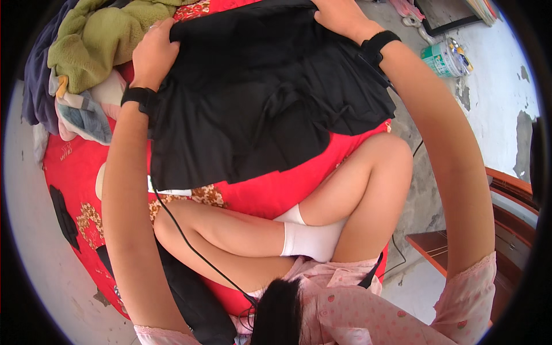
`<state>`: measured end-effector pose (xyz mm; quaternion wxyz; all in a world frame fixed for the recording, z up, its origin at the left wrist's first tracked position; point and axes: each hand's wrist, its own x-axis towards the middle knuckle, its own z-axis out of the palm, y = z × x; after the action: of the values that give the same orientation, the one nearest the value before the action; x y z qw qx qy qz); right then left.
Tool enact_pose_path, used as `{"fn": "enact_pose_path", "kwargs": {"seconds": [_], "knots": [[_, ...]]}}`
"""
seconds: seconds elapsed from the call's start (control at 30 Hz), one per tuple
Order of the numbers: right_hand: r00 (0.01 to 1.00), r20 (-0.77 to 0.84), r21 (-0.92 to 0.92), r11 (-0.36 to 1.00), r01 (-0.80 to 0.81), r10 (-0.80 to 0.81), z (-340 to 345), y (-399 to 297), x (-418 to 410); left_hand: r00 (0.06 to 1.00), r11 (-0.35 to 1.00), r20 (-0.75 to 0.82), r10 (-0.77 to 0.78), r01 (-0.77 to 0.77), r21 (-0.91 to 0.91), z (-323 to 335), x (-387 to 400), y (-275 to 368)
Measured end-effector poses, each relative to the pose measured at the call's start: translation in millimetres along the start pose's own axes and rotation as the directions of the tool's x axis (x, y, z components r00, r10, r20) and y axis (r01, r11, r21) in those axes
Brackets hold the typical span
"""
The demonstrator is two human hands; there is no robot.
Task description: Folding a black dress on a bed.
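A black pleated skirt or pair of wide shorts point(241, 95) lies spread over the red bedding point(258, 194), its hem towards my crossed legs. My left hand point(154, 55) grips the garment's far left corner between thumb and fingers. At the far right corner, near the top edge of the picture, my right hand point(343, 19) holds the same band; its fingertips are partly cut off by the frame. The cloth is stretched between both hands at the top and falls in loose folds near its middle. Each wrist wears a black strap.
An olive fleece garment point(103, 41) and other clothes are heaped at the far left. A black cable point(189, 246) crosses my leg. To the right stand a tub of small items point(446, 58) and wooden furniture point(431, 248). Black cloth point(194, 297) lies beside me.
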<state>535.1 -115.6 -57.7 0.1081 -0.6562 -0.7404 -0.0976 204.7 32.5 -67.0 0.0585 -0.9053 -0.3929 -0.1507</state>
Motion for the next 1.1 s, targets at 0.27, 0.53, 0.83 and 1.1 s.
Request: {"fn": "enact_pose_path", "kwargs": {"seconds": [0.27,0.53,0.83,1.1], "knots": [[0.977,0.057,0.016,0.978,-0.207,0.206,35.5,29.1,44.3,0.871,0.912,0.383,-0.308,0.385,-0.14,38.2,56.1,-24.8],[0.877,0.208,0.037,0.893,-0.449,0.433,71.8,28.8,47.2,0.929,0.937,0.278,-0.245,0.301,-0.178,93.5,56.8,-21.7],[0.944,0.329,0.334,0.933,-0.138,0.022,-5.5,-80.3,-82.0,0.846,0.756,0.351,0.401,-0.089,-0.649,-0.6,-74.3,113.1],[0.74,0.668,0.27,0.952,-0.146,-0.076,-10.3,-93.8,-139.1,0.737,0.814,0.375,0.562,-0.414,-0.407,-9.3,-131.9,123.0]]}}
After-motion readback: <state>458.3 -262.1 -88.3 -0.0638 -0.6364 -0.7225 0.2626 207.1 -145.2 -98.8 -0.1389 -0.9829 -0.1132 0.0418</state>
